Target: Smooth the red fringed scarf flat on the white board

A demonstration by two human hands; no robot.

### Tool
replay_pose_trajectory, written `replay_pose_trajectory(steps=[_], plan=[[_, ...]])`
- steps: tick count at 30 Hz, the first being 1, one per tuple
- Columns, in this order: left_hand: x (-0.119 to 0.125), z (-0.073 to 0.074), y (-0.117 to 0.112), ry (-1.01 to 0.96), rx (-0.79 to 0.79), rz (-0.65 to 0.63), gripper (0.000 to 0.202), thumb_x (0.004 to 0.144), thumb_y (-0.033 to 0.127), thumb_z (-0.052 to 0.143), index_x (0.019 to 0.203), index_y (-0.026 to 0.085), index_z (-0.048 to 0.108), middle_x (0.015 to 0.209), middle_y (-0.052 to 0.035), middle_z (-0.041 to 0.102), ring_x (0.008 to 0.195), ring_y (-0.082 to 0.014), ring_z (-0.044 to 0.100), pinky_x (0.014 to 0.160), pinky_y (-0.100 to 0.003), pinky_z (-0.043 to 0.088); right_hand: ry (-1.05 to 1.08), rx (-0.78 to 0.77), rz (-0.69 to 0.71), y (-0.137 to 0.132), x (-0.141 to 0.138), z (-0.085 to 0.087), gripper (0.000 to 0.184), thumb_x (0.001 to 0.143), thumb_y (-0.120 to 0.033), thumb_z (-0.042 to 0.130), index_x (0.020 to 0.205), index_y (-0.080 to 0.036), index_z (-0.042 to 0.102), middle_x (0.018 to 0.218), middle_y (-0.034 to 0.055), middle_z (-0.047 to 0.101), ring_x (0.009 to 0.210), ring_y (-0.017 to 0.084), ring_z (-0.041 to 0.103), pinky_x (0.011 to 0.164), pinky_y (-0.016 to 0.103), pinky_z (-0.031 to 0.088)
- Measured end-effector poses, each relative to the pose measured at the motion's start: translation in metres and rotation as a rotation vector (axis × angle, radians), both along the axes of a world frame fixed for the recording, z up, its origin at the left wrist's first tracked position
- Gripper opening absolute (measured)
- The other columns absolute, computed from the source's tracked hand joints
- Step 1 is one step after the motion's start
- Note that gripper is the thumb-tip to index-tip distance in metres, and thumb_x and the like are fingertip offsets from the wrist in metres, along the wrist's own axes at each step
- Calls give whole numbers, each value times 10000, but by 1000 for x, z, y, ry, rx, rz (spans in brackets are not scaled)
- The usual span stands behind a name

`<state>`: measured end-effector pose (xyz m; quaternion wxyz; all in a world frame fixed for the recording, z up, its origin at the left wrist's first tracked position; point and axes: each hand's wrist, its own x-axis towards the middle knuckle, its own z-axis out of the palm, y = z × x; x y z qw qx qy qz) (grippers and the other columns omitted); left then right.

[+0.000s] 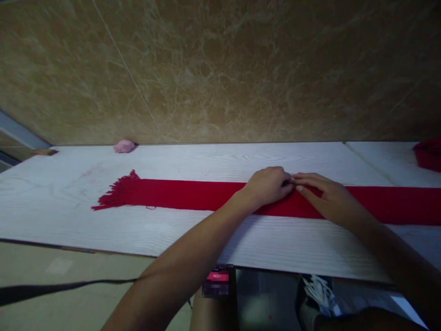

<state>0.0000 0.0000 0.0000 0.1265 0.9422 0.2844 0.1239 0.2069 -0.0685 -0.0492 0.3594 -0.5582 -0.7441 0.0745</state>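
the red scarf (186,194) lies flat and lengthwise on the white table (193,234). its fringe (119,191) spreads at the left end; the right end runs out of view. the left hand (270,185) rests palm down on the scarf, fingers curled. the right hand (324,197) is positioned just beside it, fingers extended toward the left fingertips, thumb over the cloth. the fingertips of both hands meet near the scarf's far edge; whether either hand grips the cloth cannot be determined.

a pink lump (124,146) sits beyond the fringe, near the wall (206,69). a brown block (44,151) is located at the table's far left corner. a dark red cloth (429,155) lies at the far right. a black strap (69,287) extends below the table's left side, over the floor (44,262).
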Motion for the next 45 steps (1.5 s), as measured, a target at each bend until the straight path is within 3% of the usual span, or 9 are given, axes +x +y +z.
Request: replay_pose_trajectory(steps=[6, 11, 15, 26, 35, 40, 45], plan=[[0, 0, 0, 3, 2, -7, 329, 1064, 316, 533, 1157, 147, 800, 1154, -138, 770, 1052, -263, 726, 913, -358, 568, 0, -29, -24, -2, 1, 1, 365, 996, -478, 556, 1188, -266, 782, 1303, 90, 757, 1262, 300, 695, 1175, 536, 515], [0, -1, 1, 8, -3, -9, 329, 1067, 319, 524, 1159, 166, 801, 1153, -126, 774, 1035, -256, 730, 892, -350, 565, 2, -10, -17, -3, 0, 6, 253, 981, -464, 582, 1026, -281, 751, 1208, 83, 765, 1149, 288, 727, 1096, 504, 566], [0, -3, 2, -2, -2, -1, 329, 1063, 331, 536, 1156, 166, 804, 1146, -128, 776, 1026, -258, 733, 879, -348, 565, 0, -4, -10, -3, -1, 6, 269, 985, -474, 566, 960, -280, 751, 1190, 77, 768, 1127, 279, 728, 1066, 490, 577], [0, 0, 1, -6, -20, -14, 309, 1044, 268, 551, 1190, 159, 801, 1154, -127, 783, 1054, -258, 735, 926, -356, 576, 10, 114, 25, -2, 2, -1, 282, 999, -466, 607, 1036, -271, 807, 1207, 70, 782, 1125, 268, 745, 1041, 477, 601], [0, -2, 3, -15, -20, -24, 313, 1052, 286, 560, 1209, 168, 803, 1171, -119, 778, 1068, -248, 730, 949, -351, 574, 9, 67, 4, -5, 2, 0, 319, 1000, -501, 607, 1043, -280, 833, 1235, 61, 786, 1149, 286, 750, 1077, 510, 601], [0, -4, 3, 7, 17, -32, 328, 1063, 301, 541, 1208, 173, 805, 1167, -126, 773, 1065, -255, 730, 932, -354, 574, -58, 5, 22, -6, 7, -2, 375, 1025, -537, 555, 1115, -289, 821, 1311, 67, 761, 1273, 313, 698, 1168, 561, 526], [-6, 3, 0, 64, 63, -26, 341, 1069, 312, 518, 1201, 171, 800, 1171, -124, 778, 1058, -256, 733, 916, -355, 578, -285, -94, 73, -11, 19, -1, 516, 1059, -545, 469, 1441, -273, 685, 1528, 100, 627, 1511, 336, 484, 1265, 681, 325]])
